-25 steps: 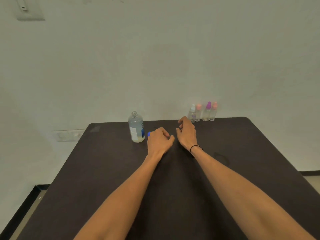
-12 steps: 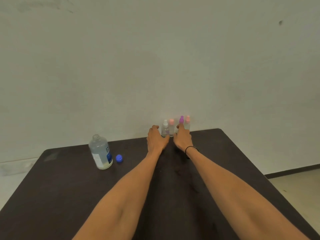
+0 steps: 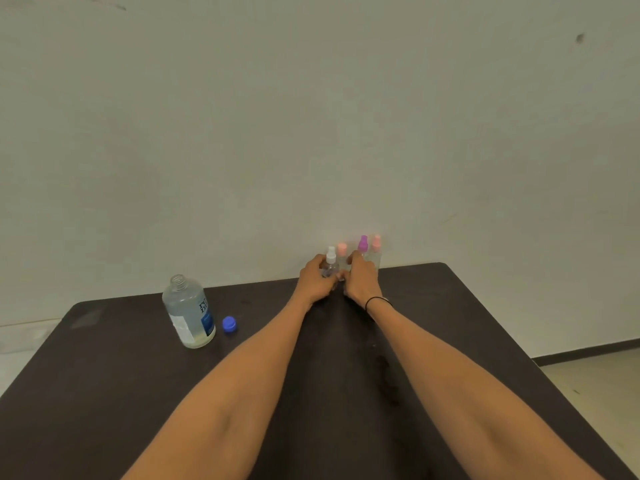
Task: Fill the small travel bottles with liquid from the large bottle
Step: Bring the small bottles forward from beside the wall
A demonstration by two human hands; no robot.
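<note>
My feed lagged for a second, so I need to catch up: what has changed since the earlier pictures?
Both hands moved away from the middle of the table to the row of small travel bottles at its far edge. The left hand now closes around the white-capped bottle; the right hand rests against the bottles beside it, its grip unclear. The uncapped large bottle and its blue cap stayed put.

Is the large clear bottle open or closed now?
Open: the large clear bottle stands upright with a bare neck, and its round blue cap lies beside it on the dark table.

Dark table (image 3: 104, 393); bottles (image 3: 188, 313), cap (image 3: 229, 323).
</note>
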